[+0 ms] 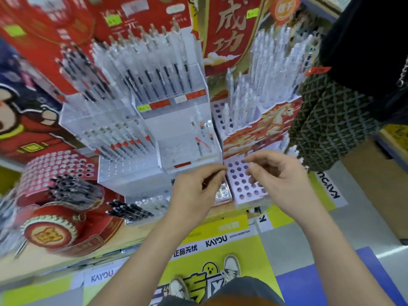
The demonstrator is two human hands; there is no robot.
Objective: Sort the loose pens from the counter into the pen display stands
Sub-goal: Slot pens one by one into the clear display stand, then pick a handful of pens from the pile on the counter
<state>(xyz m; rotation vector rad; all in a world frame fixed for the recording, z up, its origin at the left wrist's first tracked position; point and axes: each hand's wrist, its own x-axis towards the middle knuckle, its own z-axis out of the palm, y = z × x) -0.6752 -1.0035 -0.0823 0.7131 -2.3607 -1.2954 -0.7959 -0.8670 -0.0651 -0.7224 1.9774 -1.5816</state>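
Observation:
My left hand (196,188) hovers at the near corner of a clear acrylic pen stand (187,155), fingers curled with thumb against forefinger. A small dark spot shows inside the curl; what it is cannot be made out. My right hand (276,175) hangs over the pink holed pen stand (239,186), fingers loosely bent and apart, holding nothing visible. The near holes of that stand are bare. Clear pens (265,85) fill its rear rows. Loose black pens (128,209) lie on a low tray to the left.
Tiered clear stands with red-banded pens (123,142) and black-refill pens (159,80) crowd the counter. A red drum-shaped display (55,230) sits at the left. Another person in dark clothes (364,51) stands close on the right. A yellow floor mat (220,246) lies under my feet.

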